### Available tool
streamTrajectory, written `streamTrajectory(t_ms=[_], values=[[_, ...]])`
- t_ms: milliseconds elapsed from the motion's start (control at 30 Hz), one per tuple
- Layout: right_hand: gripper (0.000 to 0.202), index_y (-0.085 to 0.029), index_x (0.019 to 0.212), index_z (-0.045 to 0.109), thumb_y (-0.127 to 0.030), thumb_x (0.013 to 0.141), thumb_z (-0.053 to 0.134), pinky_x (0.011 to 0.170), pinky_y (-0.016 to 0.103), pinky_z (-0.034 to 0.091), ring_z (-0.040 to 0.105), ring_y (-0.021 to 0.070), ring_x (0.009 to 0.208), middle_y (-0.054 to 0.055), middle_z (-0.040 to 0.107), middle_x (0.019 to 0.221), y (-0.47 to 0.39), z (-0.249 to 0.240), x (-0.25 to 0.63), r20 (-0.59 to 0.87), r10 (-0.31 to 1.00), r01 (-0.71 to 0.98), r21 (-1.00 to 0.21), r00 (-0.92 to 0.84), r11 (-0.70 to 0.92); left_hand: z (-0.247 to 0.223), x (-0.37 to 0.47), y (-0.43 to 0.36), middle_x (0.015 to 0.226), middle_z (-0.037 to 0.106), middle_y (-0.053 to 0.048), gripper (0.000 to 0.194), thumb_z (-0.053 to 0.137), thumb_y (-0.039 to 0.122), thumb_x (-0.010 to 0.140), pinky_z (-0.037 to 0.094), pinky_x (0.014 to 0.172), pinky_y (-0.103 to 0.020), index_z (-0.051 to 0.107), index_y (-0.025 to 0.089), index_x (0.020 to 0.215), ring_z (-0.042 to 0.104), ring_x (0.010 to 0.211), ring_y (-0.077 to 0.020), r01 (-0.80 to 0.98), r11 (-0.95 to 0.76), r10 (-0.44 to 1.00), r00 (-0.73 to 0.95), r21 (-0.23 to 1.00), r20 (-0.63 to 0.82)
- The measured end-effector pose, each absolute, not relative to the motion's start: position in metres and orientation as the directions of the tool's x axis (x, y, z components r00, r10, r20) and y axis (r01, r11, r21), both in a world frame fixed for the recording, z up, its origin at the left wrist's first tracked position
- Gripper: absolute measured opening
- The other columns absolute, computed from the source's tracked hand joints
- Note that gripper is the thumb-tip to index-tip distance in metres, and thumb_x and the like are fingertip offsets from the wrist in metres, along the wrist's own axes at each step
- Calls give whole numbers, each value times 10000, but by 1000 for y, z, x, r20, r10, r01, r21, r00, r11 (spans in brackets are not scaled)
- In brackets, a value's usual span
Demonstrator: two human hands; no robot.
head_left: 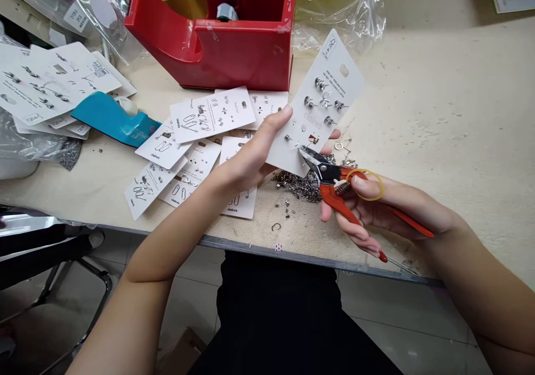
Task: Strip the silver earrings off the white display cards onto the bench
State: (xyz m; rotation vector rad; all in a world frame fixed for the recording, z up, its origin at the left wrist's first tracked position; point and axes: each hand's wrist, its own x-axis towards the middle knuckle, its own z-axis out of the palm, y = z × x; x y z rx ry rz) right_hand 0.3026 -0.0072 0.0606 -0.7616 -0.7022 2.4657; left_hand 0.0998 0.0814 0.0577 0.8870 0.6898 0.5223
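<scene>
A white earring card (307,121) is held tilted above the table by my left hand (259,149), thumb on its left edge and fingers behind it. Several metal studs sit on the card. My right hand (363,213) is closed around red-handled pliers (334,188), whose dark jaws touch the lower part of the card near a small piece. A yellow rubber band (378,188) loops around my right thumb and the pliers. Beneath the card and the pliers lies a heap of small dark metal pieces (303,185); the card hides part of it.
A red tape dispenser (246,52) stands at the back, with a teal dispenser (119,121) to its left. Several earring cards (213,116) overlap beside my left forearm, and more cards (54,85) are piled at far left. Clear plastic (343,18) lies behind. The table edge (267,255) runs nearest me.
</scene>
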Motion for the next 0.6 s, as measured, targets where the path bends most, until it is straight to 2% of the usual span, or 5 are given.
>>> streamTrajectory(t_ms=[67, 200, 367, 500, 600], values=[[473, -68, 1053, 652, -462, 1023, 392, 396, 245, 495, 544, 107, 410, 9, 571, 605, -8, 60, 302, -367, 560, -299, -567, -743, -768, 59, 100, 81, 1367, 656, -30, 639, 71, 509, 1001, 437, 1124, -572, 288, 268, 1552, 388, 1467, -346, -114, 530, 689, 636, 840, -348], [501, -73, 1013, 686, -470, 1022, 381, 373, 217, 461, 511, 92, 392, 4, 551, 587, -11, 62, 300, -388, 568, -319, -542, -726, -778, 59, 101, 80, 1387, 642, -30, 637, 52, 492, 1006, 403, 1155, -566, 269, 262, 1559, 349, 1488, -337, -111, 514, 707, 616, 850, -347], [485, -93, 991, 693, -482, 1007, 403, 369, 192, 443, 455, 72, 386, -14, 514, 572, -11, 67, 299, -419, 553, -301, -530, -720, -793, 57, 100, 81, 1378, 646, -22, 629, 67, 475, 1000, 422, 1142, -553, 282, 272, 1555, 363, 1481, -333, -127, 517, 718, 603, 847, -348], [487, -104, 924, 687, -505, 996, 420, 318, 158, 360, 376, 48, 345, -30, 476, 543, -9, 63, 302, -435, 543, -285, -528, -718, -800, 57, 101, 82, 1364, 652, -19, 639, 65, 483, 994, 452, 1111, -549, 313, 270, 1543, 400, 1457, -343, -141, 544, 704, 614, 827, -358], [480, -110, 1000, 688, -504, 997, 414, 359, 199, 437, 458, 78, 384, -7, 521, 587, -6, 63, 306, -423, 551, -255, -577, -719, -776, 57, 101, 82, 1340, 665, -7, 641, 48, 451, 990, 475, 1087, -542, 307, 266, 1546, 433, 1436, -339, -159, 534, 719, 602, 831, -347]])
